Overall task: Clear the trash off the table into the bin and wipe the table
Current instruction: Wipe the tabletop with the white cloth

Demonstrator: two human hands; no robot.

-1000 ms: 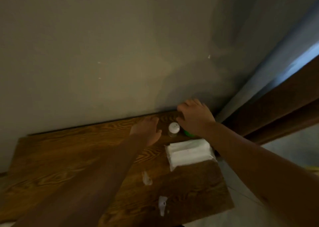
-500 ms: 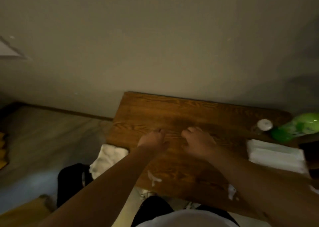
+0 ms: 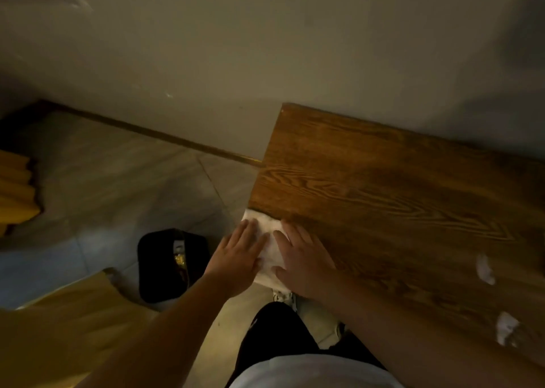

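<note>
Both hands were flat on the white cloth [image 3: 269, 250] at the bench [image 3: 383, 198] corner, left hand [image 3: 236, 260] and right hand [image 3: 303, 262] side by side, fingers spread, so no real grip, just pressing. Two white trash scraps [image 3: 485, 272] sat well off to the right on the bench, and the black bin [image 3: 165, 269] was on the floor just left of the left hand.

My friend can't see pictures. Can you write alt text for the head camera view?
Both hands, left hand and right hand, rest flat on a white cloth at the left end of a wooden table. Two white scraps lie on the table, and a black bin stands on the floor.
</note>
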